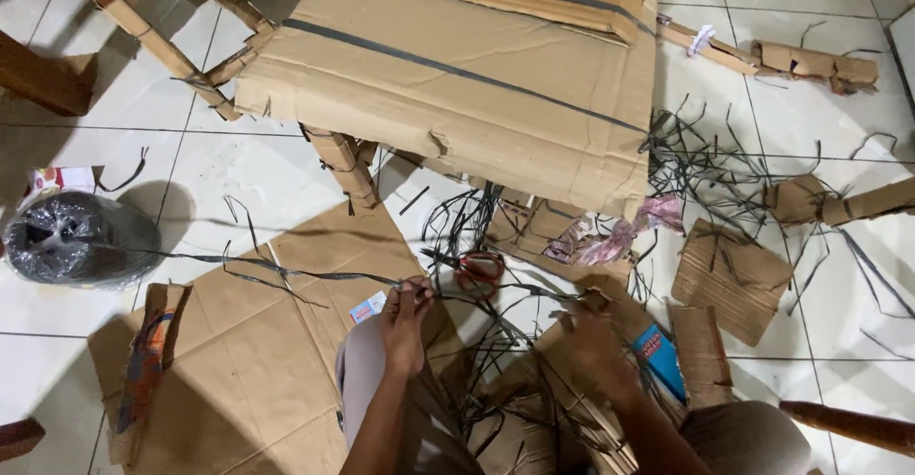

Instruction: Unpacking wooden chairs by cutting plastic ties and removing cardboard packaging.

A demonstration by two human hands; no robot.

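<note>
While the left hand [405,318] pinches the dark strap [286,270], whose long axis runs left toward the spool [71,237], the right hand [591,337] grips cardboard [610,313], and the scissors [477,270] lie between them, nearer the left.

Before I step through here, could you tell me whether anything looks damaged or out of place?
Yes: the floor is littered. Loose dark strapping offcuts lie tangled over the tiles, and torn cardboard scraps lie scattered to the right. The cardboard wrap on the chair frame has a ragged, torn lower edge. Red-handled scissors lie half-buried in the strands.
</note>
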